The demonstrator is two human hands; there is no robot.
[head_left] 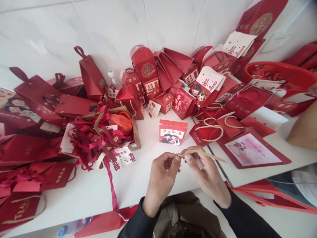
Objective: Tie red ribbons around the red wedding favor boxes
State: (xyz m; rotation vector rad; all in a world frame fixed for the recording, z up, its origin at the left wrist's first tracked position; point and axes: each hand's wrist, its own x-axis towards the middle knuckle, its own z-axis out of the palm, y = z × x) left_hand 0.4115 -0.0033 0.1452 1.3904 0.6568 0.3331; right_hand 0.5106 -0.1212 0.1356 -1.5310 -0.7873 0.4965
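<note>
Close to the table's front edge, my left hand pinches a small gold-coloured metal piece at one end of a beige ribbon. Thumb and fingers of my right hand are closed on the ribbon, whose free end sticks out to the right. Just beyond my hands a small red gift box with a cartoon couple on its white front stands upright. Left of them, an open cardboard box overflows with dark red ribbons and tags. A printed tag lies in front of it.
Red gift boxes crowd the table along the tiled wall, with red bags at left. A red basin stands back right. A flat red box with a picture panel lies at right. Another person's arm enters at right.
</note>
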